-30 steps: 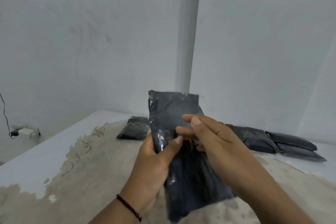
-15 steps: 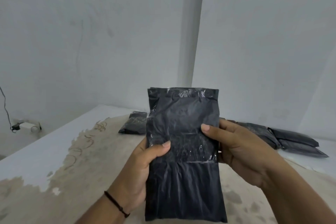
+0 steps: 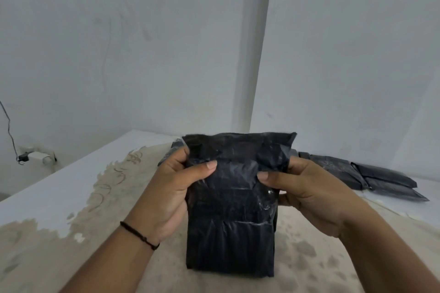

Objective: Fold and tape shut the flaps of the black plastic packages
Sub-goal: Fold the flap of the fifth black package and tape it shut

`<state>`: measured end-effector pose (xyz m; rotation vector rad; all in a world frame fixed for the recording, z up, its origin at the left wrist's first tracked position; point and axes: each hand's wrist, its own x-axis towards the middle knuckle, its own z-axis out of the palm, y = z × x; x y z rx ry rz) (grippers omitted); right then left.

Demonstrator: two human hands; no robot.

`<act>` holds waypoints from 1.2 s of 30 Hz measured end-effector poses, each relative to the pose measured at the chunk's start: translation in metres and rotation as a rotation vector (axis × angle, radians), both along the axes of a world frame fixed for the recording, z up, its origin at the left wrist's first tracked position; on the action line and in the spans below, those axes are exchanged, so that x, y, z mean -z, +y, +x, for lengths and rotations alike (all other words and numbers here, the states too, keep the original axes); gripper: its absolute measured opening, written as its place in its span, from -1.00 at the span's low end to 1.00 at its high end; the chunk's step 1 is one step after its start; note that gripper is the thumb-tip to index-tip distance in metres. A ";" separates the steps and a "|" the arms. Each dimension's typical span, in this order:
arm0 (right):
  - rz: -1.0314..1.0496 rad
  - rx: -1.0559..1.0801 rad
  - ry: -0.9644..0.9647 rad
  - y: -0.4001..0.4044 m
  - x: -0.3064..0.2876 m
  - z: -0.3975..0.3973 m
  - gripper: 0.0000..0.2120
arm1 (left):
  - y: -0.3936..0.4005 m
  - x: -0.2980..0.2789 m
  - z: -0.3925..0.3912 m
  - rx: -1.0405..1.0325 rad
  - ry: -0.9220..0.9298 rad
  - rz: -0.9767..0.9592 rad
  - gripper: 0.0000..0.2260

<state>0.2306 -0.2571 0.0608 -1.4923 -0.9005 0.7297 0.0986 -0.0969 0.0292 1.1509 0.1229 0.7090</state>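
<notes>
A black plastic package [image 3: 231,228] stands upright in front of me above the worn table [image 3: 71,233]. My left hand [image 3: 173,188] grips its upper left edge, thumb across the front. At the upper right edge my right hand [image 3: 307,192] pinches it, thumb on the front. The top flap [image 3: 238,145] is crumpled and bent toward me between the two thumbs. Strips of clear tape shine across the package's front.
More black packages [image 3: 371,173] lie at the back right of the table by the wall, and another [image 3: 169,157] lies behind my left hand. A white socket with a cable [image 3: 35,156] sits on the wall at far left.
Both hands slid up to the package's top corners, and the flap, which stood straight, now bends forward and looks crumpled. The package sits lower in view.
</notes>
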 end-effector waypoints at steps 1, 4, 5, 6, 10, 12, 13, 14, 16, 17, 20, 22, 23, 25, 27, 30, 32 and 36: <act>0.017 0.007 -0.017 0.000 0.001 0.001 -0.77 | 0.000 -0.001 0.000 0.003 0.004 -0.002 -0.64; 0.110 0.030 -0.034 0.001 0.003 0.000 -0.81 | 0.001 -0.001 0.000 -0.024 0.008 -0.024 -0.80; 0.141 0.045 -0.054 0.000 0.004 0.000 -0.79 | 0.002 -0.001 -0.001 -0.025 -0.004 -0.030 -0.82; 0.168 0.068 -0.097 0.000 0.006 0.001 -0.74 | 0.004 0.001 -0.001 -0.009 -0.026 -0.035 -0.84; 0.297 0.091 -0.274 0.001 0.012 -0.002 -0.61 | 0.011 0.006 -0.002 0.100 -0.085 -0.040 -0.76; 0.348 0.095 -0.300 0.003 0.018 -0.003 -0.56 | 0.014 0.006 -0.004 0.147 -0.077 -0.063 -0.87; 0.362 0.109 -0.333 0.003 0.021 -0.002 -0.55 | 0.014 0.003 -0.005 0.167 -0.084 -0.085 -0.87; 0.367 0.124 -0.369 0.004 0.025 -0.002 -0.53 | 0.015 0.001 -0.007 0.162 -0.084 -0.106 -0.80; 0.386 0.142 -0.397 0.006 0.030 -0.001 -0.45 | 0.015 -0.005 -0.013 0.079 -0.001 -0.078 -0.63; 0.402 0.137 -0.390 0.006 0.032 -0.001 -0.42 | 0.014 -0.009 -0.015 0.028 0.095 -0.018 -0.55; 0.421 0.114 -0.434 0.008 0.035 0.000 -0.57 | 0.007 -0.017 -0.020 0.004 0.388 0.280 -0.53; 0.401 0.102 -0.431 0.006 0.034 -0.003 -0.81 | 0.004 -0.016 -0.022 0.019 0.445 0.363 -0.62; 0.383 0.089 -0.404 0.004 0.034 -0.003 -0.85 | 0.004 -0.014 -0.023 0.016 0.446 0.352 -0.59; 0.344 0.052 -0.362 0.001 0.031 -0.003 -0.87 | 0.006 -0.008 -0.024 0.014 0.422 0.304 -0.53; 0.280 0.034 -0.394 -0.003 0.031 0.001 -0.74 | 0.008 -0.003 -0.023 0.010 0.391 0.287 -0.50; 0.235 0.035 -0.374 -0.006 0.031 0.000 -0.67 | 0.010 0.005 -0.019 -0.022 0.330 0.306 -0.55; 0.234 0.019 -0.353 -0.006 0.028 -0.004 -0.72 | 0.011 0.009 -0.017 -0.041 0.283 0.313 -0.60; 0.208 0.034 -0.331 -0.007 0.029 -0.002 -0.72 | 0.011 0.015 -0.016 -0.071 0.213 0.328 -0.67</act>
